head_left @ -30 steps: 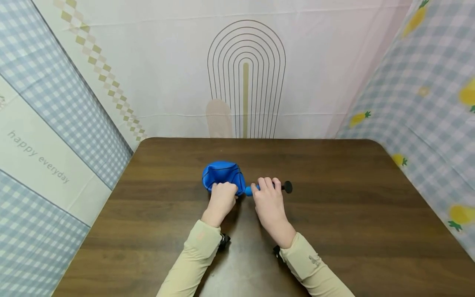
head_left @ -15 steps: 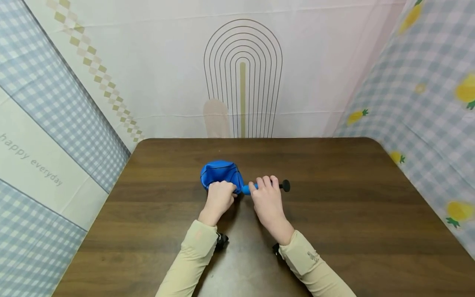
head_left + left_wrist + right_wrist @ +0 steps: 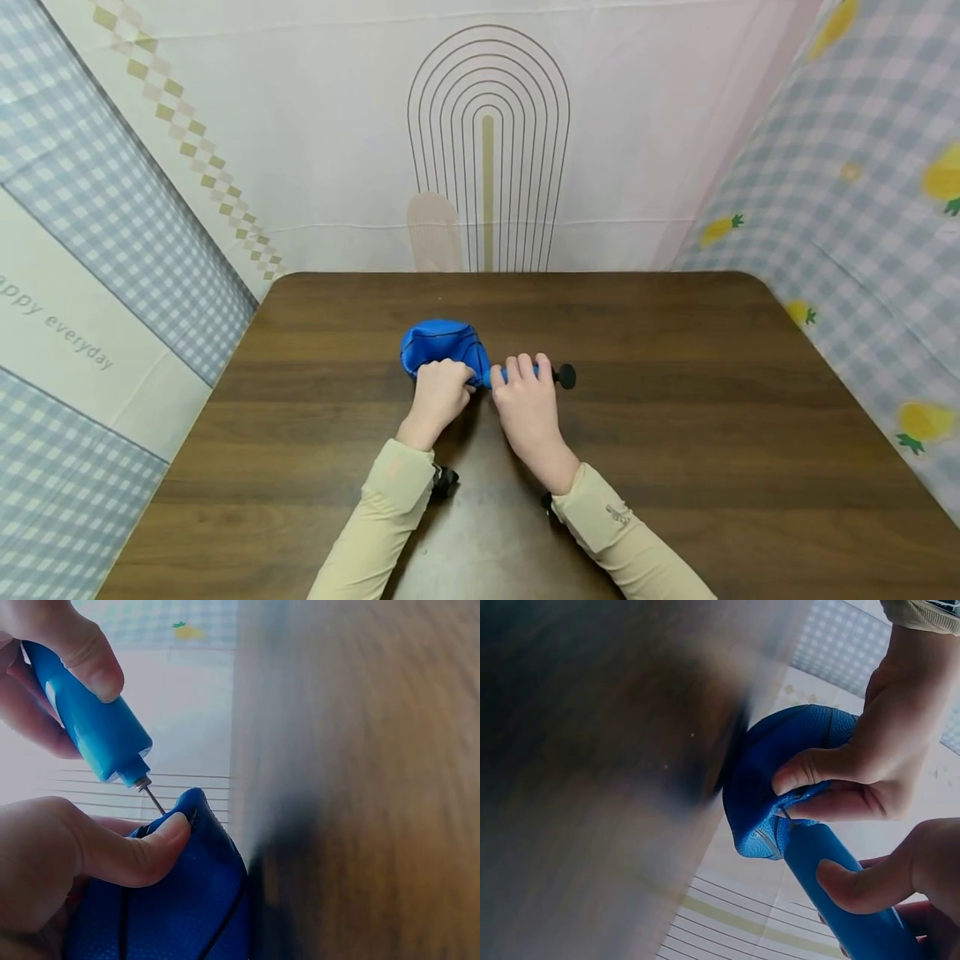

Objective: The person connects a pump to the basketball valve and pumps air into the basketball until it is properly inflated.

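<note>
A limp, caved-in blue basketball (image 3: pixel 442 332) with black lines lies on the table. My left hand (image 3: pixel 438 393) pinches a fold of it between thumb and fingers at its right side. My right hand (image 3: pixel 528 408) grips a blue hand pump (image 3: pixel 832 877), held roughly level, with its black handle end (image 3: pixel 567 376) pointing right. From the pump's tip a thin metal needle (image 3: pixel 153 799) reaches to the pinched fold, right beside the left thumb (image 3: pixel 146 855). The needle's point is hidden behind the fold and thumb.
The brown wooden table (image 3: pixel 712 417) extends around both hands. A pale printed cloth (image 3: pixel 337 142) hangs behind it, with checked cloths at the left (image 3: pixel 127 192) and right (image 3: pixel 817 200). Each wrist wears a dark strapped device (image 3: pixel 444 482).
My right hand has moved slightly left with the pump, narrowing the gap to the ball. The left hand keeps its pinch on the ball. The head view has shifted a little.
</note>
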Available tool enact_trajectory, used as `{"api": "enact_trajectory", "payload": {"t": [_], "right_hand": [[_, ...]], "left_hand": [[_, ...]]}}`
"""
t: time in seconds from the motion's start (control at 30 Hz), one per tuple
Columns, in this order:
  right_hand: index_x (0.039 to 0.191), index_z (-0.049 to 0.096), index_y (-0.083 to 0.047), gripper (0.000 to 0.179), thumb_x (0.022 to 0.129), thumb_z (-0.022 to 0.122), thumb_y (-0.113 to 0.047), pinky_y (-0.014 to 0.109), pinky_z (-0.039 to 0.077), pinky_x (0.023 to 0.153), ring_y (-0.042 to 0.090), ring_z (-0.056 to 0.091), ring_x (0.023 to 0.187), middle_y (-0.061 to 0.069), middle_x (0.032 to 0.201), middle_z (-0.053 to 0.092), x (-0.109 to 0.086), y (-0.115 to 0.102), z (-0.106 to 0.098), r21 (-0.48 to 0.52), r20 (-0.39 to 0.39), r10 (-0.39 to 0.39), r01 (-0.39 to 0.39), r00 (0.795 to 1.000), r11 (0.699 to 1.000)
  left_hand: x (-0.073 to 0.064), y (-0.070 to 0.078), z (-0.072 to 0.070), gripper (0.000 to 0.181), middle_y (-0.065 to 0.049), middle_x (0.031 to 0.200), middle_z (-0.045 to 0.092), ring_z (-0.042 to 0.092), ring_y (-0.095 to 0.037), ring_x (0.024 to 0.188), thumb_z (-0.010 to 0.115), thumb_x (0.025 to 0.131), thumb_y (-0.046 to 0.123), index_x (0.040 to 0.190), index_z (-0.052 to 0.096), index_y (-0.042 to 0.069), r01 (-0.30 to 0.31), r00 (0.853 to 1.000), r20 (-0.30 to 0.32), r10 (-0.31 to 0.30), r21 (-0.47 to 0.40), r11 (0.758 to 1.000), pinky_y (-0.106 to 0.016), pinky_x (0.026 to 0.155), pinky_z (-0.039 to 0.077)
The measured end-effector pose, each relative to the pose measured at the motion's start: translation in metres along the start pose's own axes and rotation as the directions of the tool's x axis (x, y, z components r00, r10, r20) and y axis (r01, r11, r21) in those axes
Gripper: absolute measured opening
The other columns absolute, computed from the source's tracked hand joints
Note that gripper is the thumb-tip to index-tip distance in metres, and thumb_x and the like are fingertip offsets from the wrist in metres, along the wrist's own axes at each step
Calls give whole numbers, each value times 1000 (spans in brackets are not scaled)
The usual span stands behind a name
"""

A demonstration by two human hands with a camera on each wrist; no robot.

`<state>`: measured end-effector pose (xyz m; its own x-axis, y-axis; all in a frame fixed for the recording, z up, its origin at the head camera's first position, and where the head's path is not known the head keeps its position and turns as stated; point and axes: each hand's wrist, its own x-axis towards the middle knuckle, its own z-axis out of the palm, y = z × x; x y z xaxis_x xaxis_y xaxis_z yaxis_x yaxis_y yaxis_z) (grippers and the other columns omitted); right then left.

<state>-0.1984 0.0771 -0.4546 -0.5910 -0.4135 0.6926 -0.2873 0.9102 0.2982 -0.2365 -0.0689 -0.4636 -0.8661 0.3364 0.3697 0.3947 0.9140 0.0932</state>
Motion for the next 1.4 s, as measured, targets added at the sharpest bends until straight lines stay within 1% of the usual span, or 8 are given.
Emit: {"api": "enact_trajectory", "payload": {"t": [0.17,0.3,0.4,0.5,0.6,0.97,1.17,1.4], "right_hand": [[85,72,-15,11,76,78,-12,43,42,85,24,55,82,7,80,66,2,-4,3,12,9,4,-4,1000,1000],[83,73,-16,8,77,78,-13,44,42,85,24,56,83,7,79,67,5,-5,2,19,41,-4,3,999,1000],[82,73,-16,5,79,76,-13,44,41,86,24,55,83,7,77,67,9,-6,1,16,68,-12,11,998,1000],[83,73,-16,7,78,76,-13,44,41,87,24,55,85,6,78,68,13,-6,0,16,100,-13,11,995,1000],[83,74,-17,8,77,76,-12,44,40,88,24,55,86,6,77,68,16,-6,0,21,122,-7,5,992,1000],[76,73,-16,5,78,75,-13,45,38,89,22,54,87,5,69,66,30,-12,2,-10,129,-24,25,991,1000],[83,76,-18,8,77,75,-14,45,38,90,23,54,89,5,71,68,33,-10,6,2,171,-31,31,985,1000],[83,76,-18,10,75,74,-12,45,38,89,23,54,89,5,67,65,37,-7,13,29,171,-42,38,984,999]], "left_hand": [[-2,-4,-1,25,-2,55,62,60,-22,51,74,79,12,57,64,17,10,1000,-3,-10,-35,999,-35,46,47],[-3,-6,-1,17,-3,60,67,62,-23,54,74,79,12,65,71,19,23,1000,-15,-24,-73,997,-35,46,47],[-4,-6,1,8,-3,71,74,65,-26,59,75,79,13,78,78,20,69,997,-14,-71,-125,990,-35,49,49],[-4,-5,1,12,-3,81,76,68,-27,64,75,80,13,89,80,19,131,991,-2,-133,-185,974,-34,51,50],[-4,-4,1,14,-2,84,77,68,-26,66,75,80,13,92,79,18,177,984,6,-180,-219,959,-32,50,49],[4,-6,-2,25,0,87,77,68,-25,68,78,77,17,102,76,21,260,965,32,-261,-250,933,-31,51,46],[9,-3,0,28,-2,85,76,68,-27,70,78,76,18,104,75,22,280,960,50,-276,-254,926,-34,53,48],[14,-4,0,28,0,84,76,69,-24,71,78,77,17,104,75,23,302,953,59,-297,-267,915,-33,55,49]]}}
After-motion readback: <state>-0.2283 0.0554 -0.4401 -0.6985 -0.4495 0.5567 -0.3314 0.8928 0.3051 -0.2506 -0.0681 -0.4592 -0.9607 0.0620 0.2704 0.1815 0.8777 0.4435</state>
